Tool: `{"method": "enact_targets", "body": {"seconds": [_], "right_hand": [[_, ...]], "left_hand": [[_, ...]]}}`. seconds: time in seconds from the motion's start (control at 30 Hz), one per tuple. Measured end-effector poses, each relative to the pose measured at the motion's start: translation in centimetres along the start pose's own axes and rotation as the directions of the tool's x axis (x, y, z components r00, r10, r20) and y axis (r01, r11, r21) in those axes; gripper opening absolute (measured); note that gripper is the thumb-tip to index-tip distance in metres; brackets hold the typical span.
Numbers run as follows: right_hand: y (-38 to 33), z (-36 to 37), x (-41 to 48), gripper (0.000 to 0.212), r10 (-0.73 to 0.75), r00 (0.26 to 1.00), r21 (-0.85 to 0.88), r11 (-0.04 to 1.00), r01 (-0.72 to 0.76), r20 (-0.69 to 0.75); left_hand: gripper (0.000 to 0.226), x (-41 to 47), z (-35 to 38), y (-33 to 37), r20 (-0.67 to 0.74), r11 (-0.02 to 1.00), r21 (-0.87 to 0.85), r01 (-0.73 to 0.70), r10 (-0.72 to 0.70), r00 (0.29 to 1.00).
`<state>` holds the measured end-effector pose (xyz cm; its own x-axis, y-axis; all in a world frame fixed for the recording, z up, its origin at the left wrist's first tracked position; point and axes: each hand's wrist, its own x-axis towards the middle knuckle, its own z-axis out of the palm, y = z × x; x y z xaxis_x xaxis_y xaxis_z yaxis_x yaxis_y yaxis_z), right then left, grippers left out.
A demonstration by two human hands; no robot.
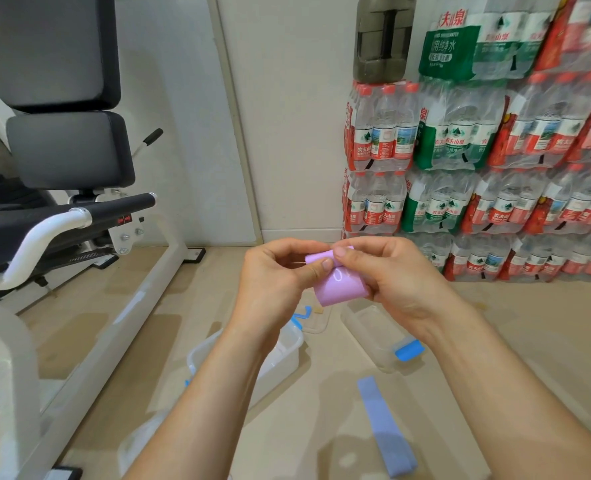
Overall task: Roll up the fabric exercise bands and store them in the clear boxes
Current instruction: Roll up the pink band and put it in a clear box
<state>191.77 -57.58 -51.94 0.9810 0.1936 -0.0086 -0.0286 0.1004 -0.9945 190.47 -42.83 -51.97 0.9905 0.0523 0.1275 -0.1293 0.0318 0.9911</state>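
Note:
A pink band (337,285) is held up in front of me, partly rolled. My left hand (280,271) pinches its left side with thumb and fingers. My right hand (387,268) grips its right side, thumb on top of the roll. On the floor below, a blue-grey band (386,431) lies flat and stretched out. A clear box (287,344) sits under my left forearm, partly hidden. A second clear box (377,334) with a blue latch (408,349) lies to the right of it.
A white exercise machine (90,237) with black pads fills the left side. Stacked packs of water bottles (495,168) line the right wall. A clear lid (316,318) with blue clips lies on the beige floor beyond the boxes.

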Motion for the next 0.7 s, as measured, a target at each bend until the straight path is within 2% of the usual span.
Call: {"method": "enact_targets", "body": {"seconds": [0.13, 0.23, 0.4, 0.53, 0.7], "right_hand": [[-0.49, -0.19, -0.33, 0.007, -0.013, 1.000, -0.005, 1.000, 0.013, -0.015], [-0.54, -0.56, -0.41, 0.012, -0.013, 1.000, -0.054, 0.998, 0.013, -0.004], [-0.40, -0.79, -0.33, 0.019, -0.024, 1.000, -0.119, 0.993, 0.026, 0.020], [-0.44, -0.65, -0.38, 0.024, -0.003, 0.999, -0.124, 0.992, 0.008, 0.038], [-0.40, -0.43, -0.34, 0.007, 0.011, 1.000, -0.109, 0.994, -0.010, 0.011]], "left_hand": [[0.020, -0.18, 0.14, 0.17, 0.053, 0.984, -0.107, 0.141, -0.136, 0.989], [0.022, -0.18, 0.10, 0.31, 0.073, 0.971, -0.107, 0.212, -0.205, 0.976], [0.019, 0.03, 0.00, 0.06, 0.051, 0.974, -0.020, 0.224, -0.223, 0.974], [0.012, -0.01, 0.12, 0.18, 0.037, 0.976, -0.076, 0.202, -0.200, 0.979], [0.016, -0.06, 0.13, 0.29, 0.023, 0.983, -0.088, 0.158, -0.157, 0.987]]}}
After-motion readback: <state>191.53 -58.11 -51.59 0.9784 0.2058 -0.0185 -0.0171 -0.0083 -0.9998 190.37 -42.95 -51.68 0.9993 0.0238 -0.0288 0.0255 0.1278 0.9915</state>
